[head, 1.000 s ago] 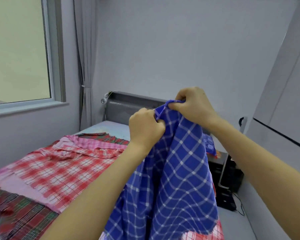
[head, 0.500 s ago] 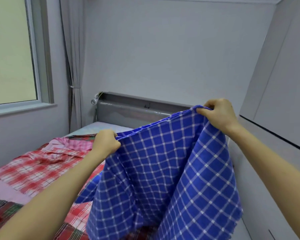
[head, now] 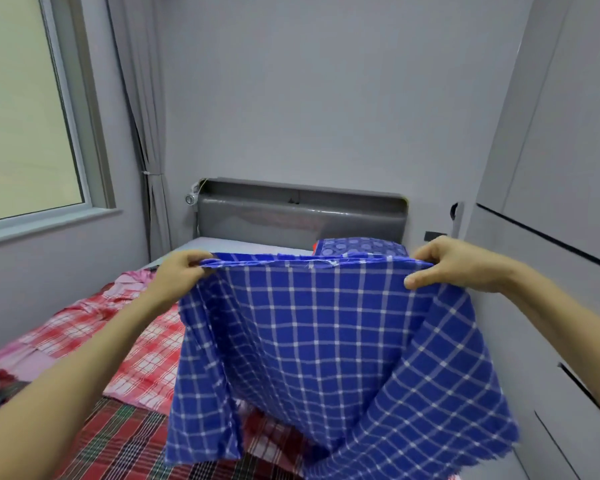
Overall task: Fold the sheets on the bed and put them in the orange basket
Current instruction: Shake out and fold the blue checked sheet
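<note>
A blue sheet with a white check (head: 312, 334) hangs in the air over the bed, its top edge pulled straight and level. My left hand (head: 181, 271) pinches the top left corner. My right hand (head: 458, 265) pinches the top right corner, thumb in front of the cloth. Below, on the bed, lie a red-and-white plaid sheet (head: 111, 327), a pink one (head: 132, 277) behind it, and a dark red-and-green tartan sheet (head: 118, 445) in front. No orange basket is in view.
The grey headboard (head: 298, 216) stands against the back wall, with a blue dotted pillow (head: 357, 247) below it. A window (head: 25, 109) and grey curtain (head: 142, 133) are on the left. White wardrobe doors (head: 551, 237) close in on the right.
My hands have moved apart from one bunched grip to the sheet's two top corners, stretching the top edge flat. The view has turned toward the headboard.
</note>
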Motion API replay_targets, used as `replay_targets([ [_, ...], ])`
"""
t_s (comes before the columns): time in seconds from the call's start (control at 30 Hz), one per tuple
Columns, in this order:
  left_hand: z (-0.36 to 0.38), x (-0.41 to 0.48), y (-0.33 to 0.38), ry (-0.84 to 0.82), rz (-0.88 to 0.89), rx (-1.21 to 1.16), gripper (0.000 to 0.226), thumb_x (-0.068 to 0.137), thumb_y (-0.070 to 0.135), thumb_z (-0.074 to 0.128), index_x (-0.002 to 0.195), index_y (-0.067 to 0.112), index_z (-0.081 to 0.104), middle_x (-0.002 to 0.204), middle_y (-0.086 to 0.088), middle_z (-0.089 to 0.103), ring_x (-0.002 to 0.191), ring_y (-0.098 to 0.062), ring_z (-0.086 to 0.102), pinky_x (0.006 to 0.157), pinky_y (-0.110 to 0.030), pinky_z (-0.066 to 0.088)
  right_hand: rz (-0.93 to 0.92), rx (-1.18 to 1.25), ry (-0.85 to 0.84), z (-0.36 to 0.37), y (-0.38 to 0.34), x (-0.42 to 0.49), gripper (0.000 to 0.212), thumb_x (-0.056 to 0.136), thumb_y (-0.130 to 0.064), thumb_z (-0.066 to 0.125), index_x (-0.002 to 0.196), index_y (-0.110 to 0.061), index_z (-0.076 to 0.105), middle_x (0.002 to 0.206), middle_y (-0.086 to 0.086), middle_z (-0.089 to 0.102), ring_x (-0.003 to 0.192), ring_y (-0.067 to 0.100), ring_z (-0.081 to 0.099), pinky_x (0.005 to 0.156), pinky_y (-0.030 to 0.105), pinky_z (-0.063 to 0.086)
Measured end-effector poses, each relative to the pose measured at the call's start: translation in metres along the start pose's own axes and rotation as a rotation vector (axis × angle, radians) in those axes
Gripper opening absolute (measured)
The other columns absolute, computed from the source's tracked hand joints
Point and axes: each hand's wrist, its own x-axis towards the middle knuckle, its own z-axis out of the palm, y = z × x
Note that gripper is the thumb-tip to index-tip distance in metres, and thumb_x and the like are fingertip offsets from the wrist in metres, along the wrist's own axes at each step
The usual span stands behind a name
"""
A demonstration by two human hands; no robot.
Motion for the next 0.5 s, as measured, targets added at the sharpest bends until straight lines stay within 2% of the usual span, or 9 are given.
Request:
replay_targets([
  [0.1,-0.032,0.0,0.02,0.016,-0.022,-0.134,0.028,0.085,-0.006,0.053,0.085,0.018,0.068,0.084,-0.005,0.066,0.08,-0.019,0.056,0.069,-0.024,0.046,0.052,-0.112,-0.108,0.009,-0.009,-0.006,0.016,0.082,-0.023,0.072,0.087,-0.009,0.071,0.088,0.001,0.074,0.081,0.018,0.071,0.075,0.029,0.058],
  [0.17,-0.054,0.0,0.042,0.034,0.003,-0.171,0.032,0.088,-0.005,0.049,0.081,0.023,0.063,0.076,0.002,0.064,0.073,-0.011,0.056,0.061,-0.012,0.047,0.057,-0.245,-0.036,0.009,-0.021,-0.003,0.018,0.083,-0.024,0.071,0.088,-0.007,0.071,0.087,0.002,0.074,0.079,0.017,0.071,0.076,0.032,0.058],
  [0.23,-0.076,0.007,0.062,0.094,0.051,-0.19,0.033,0.092,-0.002,0.046,0.08,0.025,0.059,0.071,0.009,0.062,0.065,0.0,0.056,0.057,-0.007,0.045,0.028,-0.254,0.107,-0.001,-0.035,-0.004,0.015,0.084,-0.025,0.07,0.081,-0.01,0.071,0.079,-0.001,0.073,0.072,0.014,0.069,0.069,0.034,0.056],
  [0.27,-0.086,0.01,0.071,0.118,0.08,-0.199,0.032,0.094,0.001,0.045,0.08,0.026,0.057,0.074,0.008,0.061,0.066,0.001,0.055,0.062,-0.01,0.045,0.001,-0.188,0.178,-0.008,-0.042,-0.009,0.012,0.085,-0.024,0.069,0.078,-0.013,0.069,0.074,-0.004,0.072,0.067,0.009,0.068,0.064,0.03,0.054],
  [0.33,-0.11,0.022,0.082,0.137,0.166,-0.169,0.026,0.097,0.009,0.043,0.083,0.027,0.056,0.083,-0.002,0.06,0.077,-0.011,0.055,0.073,-0.024,0.046,-0.089,0.024,0.296,-0.025,-0.058,-0.016,0.009,0.088,-0.021,0.064,0.08,-0.018,0.068,0.073,-0.005,0.071,0.066,0.007,0.067,0.064,0.026,0.05],
  [0.4,-0.129,0.035,0.081,0.161,0.264,0.027,0.018,0.099,0.018,0.043,0.092,0.026,0.058,0.092,-0.005,0.059,0.085,-0.02,0.053,0.079,-0.034,0.042,-0.17,0.168,0.428,-0.033,-0.067,-0.007,0.011,0.093,-0.021,0.057,0.089,-0.019,0.066,0.08,-0.002,0.07,0.071,0.011,0.066,0.065,0.028,0.049],
  [0.5,-0.131,0.06,0.057,0.161,0.281,0.401,0.02,0.098,0.021,0.045,0.105,0.014,0.062,0.093,-0.004,0.06,0.084,-0.021,0.051,0.077,-0.034,0.036,-0.173,-0.007,0.563,-0.018,-0.059,0.041,0.017,0.097,-0.019,0.05,0.097,-0.011,0.064,0.089,0.004,0.067,0.082,0.02,0.062,0.072,0.036,0.047],
])
